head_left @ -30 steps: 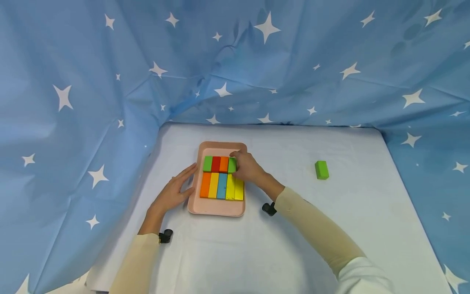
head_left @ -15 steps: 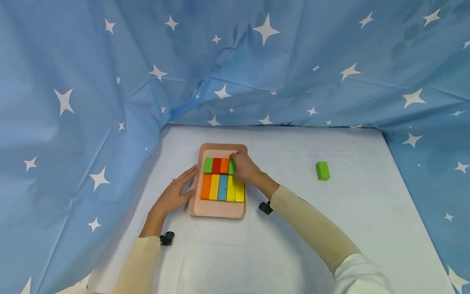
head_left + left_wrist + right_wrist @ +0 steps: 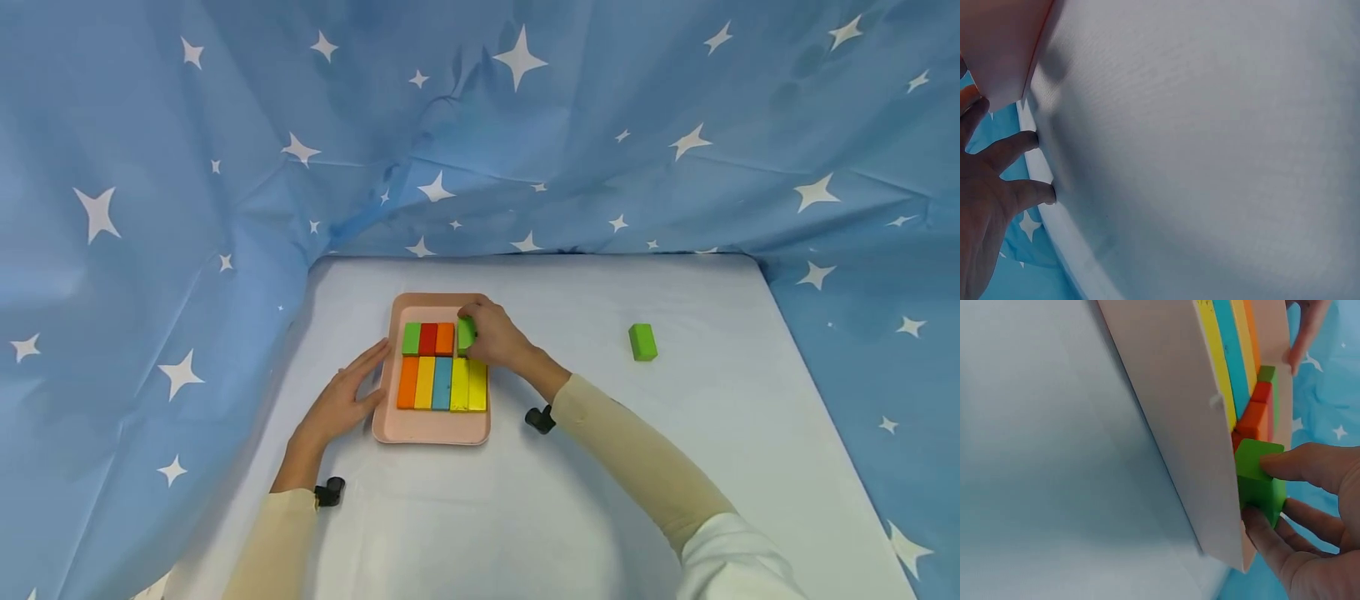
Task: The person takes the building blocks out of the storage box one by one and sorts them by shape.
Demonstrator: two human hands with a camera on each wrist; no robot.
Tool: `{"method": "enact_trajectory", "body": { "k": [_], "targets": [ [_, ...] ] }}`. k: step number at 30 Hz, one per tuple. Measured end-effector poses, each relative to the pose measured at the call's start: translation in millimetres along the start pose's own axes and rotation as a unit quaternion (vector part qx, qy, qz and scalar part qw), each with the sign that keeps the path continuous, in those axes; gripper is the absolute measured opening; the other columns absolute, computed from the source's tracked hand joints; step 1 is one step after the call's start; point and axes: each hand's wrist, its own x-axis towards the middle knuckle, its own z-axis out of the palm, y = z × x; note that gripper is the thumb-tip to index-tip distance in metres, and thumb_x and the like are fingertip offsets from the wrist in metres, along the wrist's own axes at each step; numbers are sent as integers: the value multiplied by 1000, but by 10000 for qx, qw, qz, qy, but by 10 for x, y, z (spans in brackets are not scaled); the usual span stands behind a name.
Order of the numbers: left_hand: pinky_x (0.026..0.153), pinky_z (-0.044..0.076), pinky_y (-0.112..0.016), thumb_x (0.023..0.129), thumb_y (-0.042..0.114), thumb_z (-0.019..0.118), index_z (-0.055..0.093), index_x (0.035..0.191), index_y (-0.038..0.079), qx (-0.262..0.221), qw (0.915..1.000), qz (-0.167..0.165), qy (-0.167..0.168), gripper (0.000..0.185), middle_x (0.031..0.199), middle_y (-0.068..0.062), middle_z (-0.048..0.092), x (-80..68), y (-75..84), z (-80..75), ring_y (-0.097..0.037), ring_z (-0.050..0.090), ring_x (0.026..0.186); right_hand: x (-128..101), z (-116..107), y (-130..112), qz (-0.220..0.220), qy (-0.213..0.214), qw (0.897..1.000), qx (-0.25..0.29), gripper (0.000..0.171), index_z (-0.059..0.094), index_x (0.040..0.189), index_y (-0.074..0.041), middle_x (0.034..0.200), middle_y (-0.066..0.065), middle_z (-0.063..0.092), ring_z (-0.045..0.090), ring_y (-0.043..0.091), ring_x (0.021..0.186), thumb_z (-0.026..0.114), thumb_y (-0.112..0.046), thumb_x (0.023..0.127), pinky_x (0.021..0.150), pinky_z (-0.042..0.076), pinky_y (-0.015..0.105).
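Blue cloth (image 3: 570,125): It hangs at the back and down both sides, with white stars all over it.
Table (image 3: 555,508): It is big and wide and has a white top in front of you.
Sleeves (image 3: 637,458): Yours are light tan, with some white higher up on the right one.
Tray (image 3: 431,427): It is pink with round corners. It sits on the left part of the table, toward the back.
Left hand (image 3: 341,398): It is at the left side of your tray. Its fingers (image 3: 372,357) are stretched out and spread apart. The tips touch the rim and grip nothing.
Right hand (image 3: 497,333): It is over the far right part of your tray. Its fingers (image 3: 1266,536) are bent and pinch the held green block (image 3: 465,335), with tips on more than one side of it.
Long blocks (image 3: 442,383): Five lie side by side in your near row. From left to right they are orange, gold, blue, yellow and yellow.
Short blocks (image 3: 428,339): Three sit together in your far row: green, red and orange.
Held green block: It is at the right end of the far row, with a thin gap between it and the orange short one. You cannot tell if its bottom touches the tray.
Lone green block (image 3: 642,342): It is on the table to your right, well apart from the tray.
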Motion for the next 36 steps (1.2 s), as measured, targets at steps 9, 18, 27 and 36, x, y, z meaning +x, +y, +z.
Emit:
{"method": "enact_trajectory", "body": {
  "k": [9, 18, 27, 36],
  "targets": [
    [117, 14, -82, 101, 23, 65, 34, 165, 21, 67, 10000, -37, -37, 70, 174, 1, 27, -27, -20, -30, -36, 30, 158, -170, -272, 111, -158, 151, 9994, 282, 67, 60, 142, -3, 136, 13, 57, 60, 27, 117, 87, -16, 82, 99, 59, 37],
    [115, 13, -84, 102, 22, 65, 34, 165, 20, 146, 9999, -36, -28, 71, 174, -1, 26, -31, -23, -32, -39, 29, 157, -430, -691, 660, -60, 276, 9985, 476, 62, 58, 141, 1, 137, 17, 54, 58, 34, 128, 76, 1, 82, 100, 59, 43],
    [114, 13, -85, 102, 25, 65, 33, 165, 20, 167, 9998, -37, -95, 70, 174, -2, 26, -2, -16, -18, -39, 28, 158, -734, -968, 1261, 431, 299, 9985, 143, 61, 57, 140, 4, 138, 22, 53, 56, 40, 130, 74, 3, 81, 101, 57, 49],
    [115, 11, -85, 101, 22, 66, 33, 165, 20, 66, 9999, -52, -108, 71, 174, -3, 26, 12, -12, -3, -40, 26, 158, -846, -1016, 1616, 704, 208, 9972, -117, 60, 57, 139, 4, 136, 24, 54, 57, 42, 127, 74, 2, 81, 101, 57, 52]
  ]
}}
